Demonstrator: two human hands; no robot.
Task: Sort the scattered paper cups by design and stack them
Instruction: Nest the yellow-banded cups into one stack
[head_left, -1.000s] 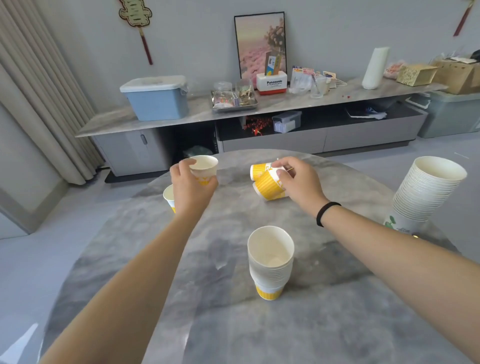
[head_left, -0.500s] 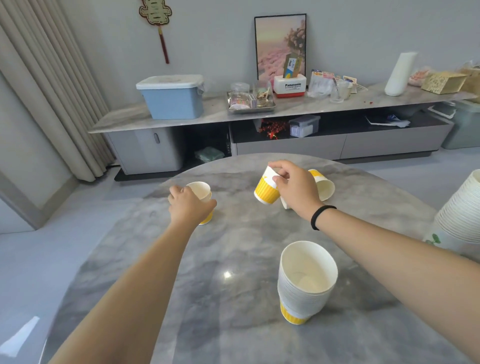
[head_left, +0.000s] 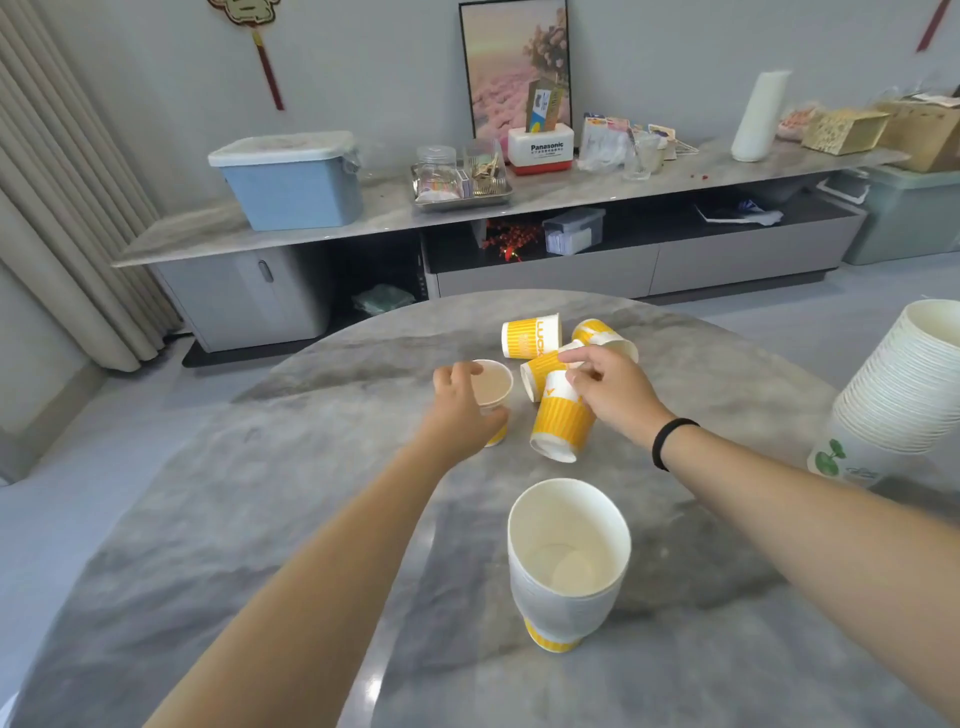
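Note:
My left hand grips an upright yellow-and-white cup standing on the round marble table. My right hand holds another yellow striped cup by its rim, tilted with its base toward me. Three more yellow cups lie on their sides behind: one at the back, one to its right, one partly under my right fingers. A stack of yellow cups stands upright near me.
A tall leaning stack of white cups with a green leaf print stands at the table's right edge. Beyond the table runs a low grey cabinet with a blue lidded bin and assorted clutter.
My left hand has carried its cup to the right, close to the lying cups. My right hand has tipped its cup down and brought it nearer. The camera has tilted and come closer.

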